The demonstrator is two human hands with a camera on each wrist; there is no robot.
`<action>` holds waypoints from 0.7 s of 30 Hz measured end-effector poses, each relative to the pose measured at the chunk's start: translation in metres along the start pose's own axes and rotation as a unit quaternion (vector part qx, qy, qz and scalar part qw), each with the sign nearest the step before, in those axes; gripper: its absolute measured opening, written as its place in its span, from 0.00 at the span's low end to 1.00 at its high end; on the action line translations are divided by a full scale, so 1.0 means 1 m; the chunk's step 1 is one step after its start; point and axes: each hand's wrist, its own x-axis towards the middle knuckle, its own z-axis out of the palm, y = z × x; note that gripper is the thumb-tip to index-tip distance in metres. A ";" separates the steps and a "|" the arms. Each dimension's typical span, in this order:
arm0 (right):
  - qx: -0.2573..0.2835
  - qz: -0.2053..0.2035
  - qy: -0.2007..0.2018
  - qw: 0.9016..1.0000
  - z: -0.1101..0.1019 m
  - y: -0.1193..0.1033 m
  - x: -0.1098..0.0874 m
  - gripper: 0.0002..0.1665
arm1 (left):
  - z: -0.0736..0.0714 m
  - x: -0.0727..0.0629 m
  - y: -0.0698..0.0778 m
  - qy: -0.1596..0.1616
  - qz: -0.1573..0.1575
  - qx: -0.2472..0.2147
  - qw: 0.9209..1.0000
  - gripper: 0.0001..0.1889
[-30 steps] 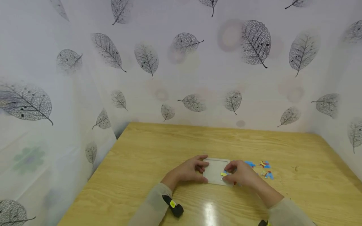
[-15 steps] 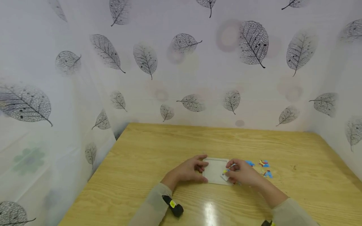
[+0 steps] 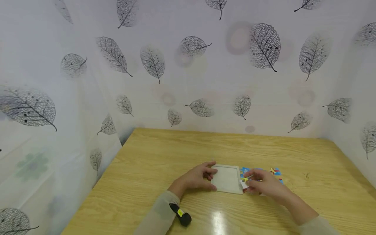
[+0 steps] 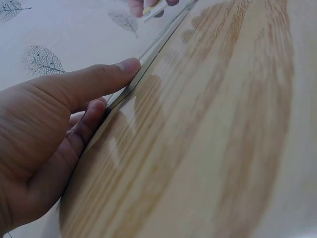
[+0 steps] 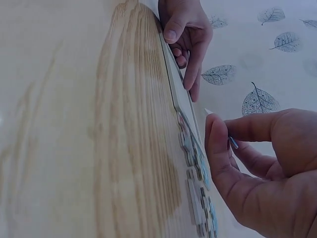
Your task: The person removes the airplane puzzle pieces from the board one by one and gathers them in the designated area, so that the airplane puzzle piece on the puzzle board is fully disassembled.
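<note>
A white puzzle tray (image 3: 227,180) with a raised rim lies flat on the wooden table. My left hand (image 3: 199,177) holds its left side, thumb near the front corner and fingers reaching toward the back corner. In the left wrist view the thumb (image 4: 106,79) lies against the tray's edge. My right hand (image 3: 265,183) pinches a small puzzle piece (image 3: 243,183), white with a yellow patch, between thumb and fingers at the tray's right rim. Loose puzzle pieces (image 3: 275,171), blue with red and yellow, lie right of the tray, partly hidden under this hand.
The wooden table (image 3: 164,153) reaches back to a pale curtain (image 3: 217,75) printed with dark leaves, which also hangs at both sides. In the right wrist view several flat puzzle pieces (image 5: 195,198) lie in a group beyond the tray's end.
My right hand has moved right with the pinched piece, from over the tray's right part to its right rim, and the piece has tilted. My left hand has stayed at the tray.
</note>
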 end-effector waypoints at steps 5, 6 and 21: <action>0.002 -0.009 0.001 1.000 -0.011 0.004 -0.010 0.25 | 0.000 0.000 0.000 0.002 0.000 -0.001 1.000 0.43; -0.002 -0.013 0.002 1.000 -0.014 0.004 -0.012 0.25 | 0.001 0.000 0.000 0.003 0.000 -0.003 1.000 0.44; -0.030 0.018 0.025 0.999 -0.047 0.020 -0.043 0.27 | 0.001 -0.002 0.001 0.000 0.003 0.007 1.000 0.46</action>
